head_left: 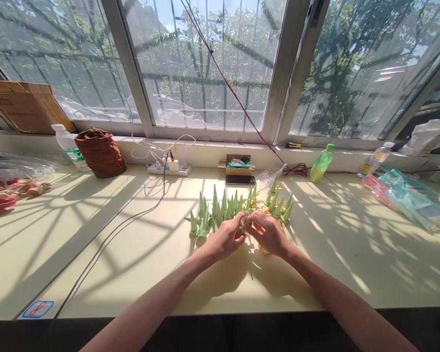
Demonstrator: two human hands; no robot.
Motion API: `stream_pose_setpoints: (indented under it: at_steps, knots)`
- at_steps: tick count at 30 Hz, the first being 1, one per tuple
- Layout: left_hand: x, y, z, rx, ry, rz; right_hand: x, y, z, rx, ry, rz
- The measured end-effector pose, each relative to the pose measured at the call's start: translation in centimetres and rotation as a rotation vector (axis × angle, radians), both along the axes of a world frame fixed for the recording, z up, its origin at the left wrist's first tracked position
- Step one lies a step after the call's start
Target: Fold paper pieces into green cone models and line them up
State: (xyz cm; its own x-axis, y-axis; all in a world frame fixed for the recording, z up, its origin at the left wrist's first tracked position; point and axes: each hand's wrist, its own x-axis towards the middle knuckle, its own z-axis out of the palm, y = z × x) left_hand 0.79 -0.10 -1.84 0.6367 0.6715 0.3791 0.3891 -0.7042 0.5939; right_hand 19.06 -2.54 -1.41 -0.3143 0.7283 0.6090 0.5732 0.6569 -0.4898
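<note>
A blue-outlined sticker [38,309] carries a red mark I can't read; the green label [76,155] on the clear bottle [62,136] is blurred too. A phone [240,180] lies before 1 small box [238,171] holding green stuff. Green cones [215,209] crowd just beyond the 2 hands: the left hand [228,235] and right hand [267,234] pinch a small green piece [245,221] between their fingertips, mid-table.

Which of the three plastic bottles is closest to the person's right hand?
The translucent green plastic bottle with a green cap. The clear, white-capped left bottle and right bottle stand farther from the right hand.
</note>
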Motion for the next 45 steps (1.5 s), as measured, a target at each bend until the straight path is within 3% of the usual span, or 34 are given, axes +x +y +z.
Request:
stream_pose_setpoints:
  at_steps: [7, 13, 17, 32, 45]
  knots:
    - [0.0, -0.2, 1.1, 0.150, -0.145, 0.031, 1.2, 0.2, 1.1, 0.114, 0.125, -0.111]
    - [-0.1, 0.1, 1.2, 0.200, -0.123, 0.090, 4.9, 1.1, 2.9, 0.471, 0.255, -0.539]
    - [0.0, 0.0, 1.2, 0.181, -0.067, 0.063, 7.3, 2.0, 3.4, 0.541, 0.199, -0.671]
    - [-0.1, 0.0, 1.3, 0.197, -0.023, 0.067, 8.8, 3.3, 2.8, 0.350, 0.004, -0.568]
    - [0.0, 0.1, 1.1, 0.213, 0.011, 0.063, 9.4, 4.2, 1.7, 0.237, -0.078, -0.595]
